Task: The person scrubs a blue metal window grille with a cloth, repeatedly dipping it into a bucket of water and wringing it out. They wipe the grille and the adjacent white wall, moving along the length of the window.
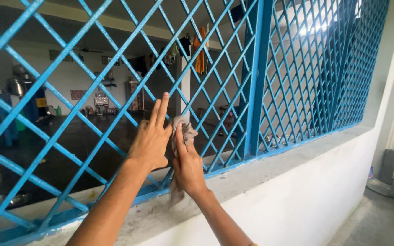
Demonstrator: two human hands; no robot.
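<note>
right hand (189,165) is closed on a crumpled grey rag (182,133), pressing it to the blue lattice grille (256,82). left hand (150,139) lies flat on the bars, fingers straight, gripping nothing. below runs a dusty white ledge (270,171); behind, a dim room with hanging clothes (199,52).

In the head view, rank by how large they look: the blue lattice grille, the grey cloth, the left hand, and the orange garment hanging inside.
1. blue lattice grille, by far the largest.
2. left hand.
3. grey cloth, partly hidden by the right hand, so its rank against the left hand is unsure.
4. orange garment, though it hangs far off.
</note>
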